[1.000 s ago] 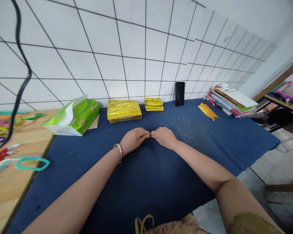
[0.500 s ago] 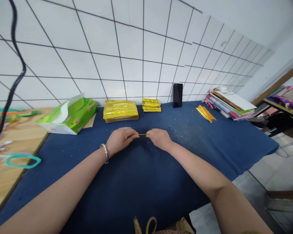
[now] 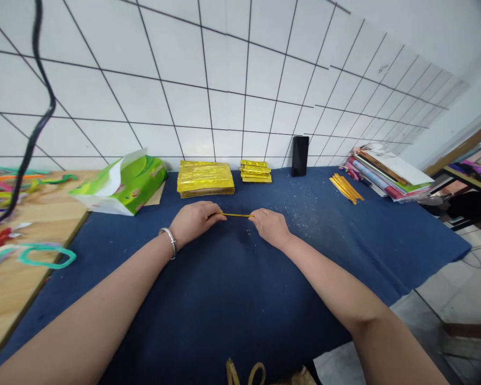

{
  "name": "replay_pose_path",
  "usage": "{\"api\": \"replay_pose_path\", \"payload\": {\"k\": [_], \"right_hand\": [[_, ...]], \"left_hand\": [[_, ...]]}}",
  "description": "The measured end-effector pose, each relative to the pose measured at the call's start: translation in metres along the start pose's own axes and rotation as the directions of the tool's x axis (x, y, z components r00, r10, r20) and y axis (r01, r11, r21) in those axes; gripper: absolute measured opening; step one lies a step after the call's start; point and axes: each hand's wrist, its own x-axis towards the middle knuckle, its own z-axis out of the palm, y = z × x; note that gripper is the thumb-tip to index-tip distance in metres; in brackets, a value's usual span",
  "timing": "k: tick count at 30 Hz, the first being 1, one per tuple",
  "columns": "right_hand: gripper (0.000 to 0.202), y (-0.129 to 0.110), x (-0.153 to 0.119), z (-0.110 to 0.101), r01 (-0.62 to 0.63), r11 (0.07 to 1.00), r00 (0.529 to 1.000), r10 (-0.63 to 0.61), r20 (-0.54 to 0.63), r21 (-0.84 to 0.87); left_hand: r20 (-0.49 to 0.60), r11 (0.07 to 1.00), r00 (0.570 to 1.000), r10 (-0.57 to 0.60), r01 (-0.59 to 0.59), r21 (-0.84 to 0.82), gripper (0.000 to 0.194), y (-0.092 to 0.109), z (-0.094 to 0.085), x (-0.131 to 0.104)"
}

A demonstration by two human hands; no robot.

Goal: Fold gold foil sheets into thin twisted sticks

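A thin gold strip (image 3: 238, 215) stretches level between my two hands over the dark blue cloth (image 3: 224, 289). My left hand (image 3: 196, 220), with a silver bangle at the wrist, pinches its left end. The right end is pinched by my right hand (image 3: 270, 227). Behind my hands lie a thick stack of gold foil sheets (image 3: 206, 178) and a smaller pile of folded gold pieces (image 3: 255, 171). Several narrow gold strips (image 3: 346, 188) lie farther right on the cloth. The fingertips hide both ends of the held strip.
A green package (image 3: 130, 184) stands at the back left, beside a wooden board (image 3: 52, 214) with colourful fuzzy loops. A black phone (image 3: 300, 156) leans on the tiled wall. Books and papers (image 3: 393, 174) are piled at the back right. A black cable hangs at the left.
My hands have moved apart, and a longer length of the gold strip shows between them. The whole view has shifted slightly, with objects appearing farther right.
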Motion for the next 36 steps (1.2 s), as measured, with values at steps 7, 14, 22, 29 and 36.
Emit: {"api": "replay_pose_path", "payload": {"k": [7,14,22,29,36], "right_hand": [[0.040,0.001,0.000,-0.001,0.089,0.993,0.996,-0.090,-0.008,-0.078],[0.043,0.003,0.002,-0.002,0.159,0.980,0.987,-0.160,-0.001,-0.121],[0.041,0.008,0.005,-0.003,0.217,0.963,0.973,-0.227,-0.045,-0.159],[0.035,-0.007,0.005,-0.006,0.234,0.960,0.967,-0.246,-0.065,-0.154],[0.028,-0.021,0.005,-0.006,0.300,0.940,0.948,-0.313,-0.055,-0.164]], "left_hand": [[0.003,0.998,0.999,0.045,-0.045,-0.037,0.027,-0.008,0.000,0.000],[0.066,0.998,0.997,0.033,-0.036,0.046,0.023,-0.010,-0.006,0.001],[0.126,0.963,0.977,0.172,-0.193,0.186,0.032,0.009,-0.002,0.004],[0.137,0.935,0.978,0.158,-0.193,0.299,0.023,0.040,0.006,0.004],[0.131,0.921,0.975,0.180,-0.213,0.325,0.013,0.051,0.008,0.004]]}}
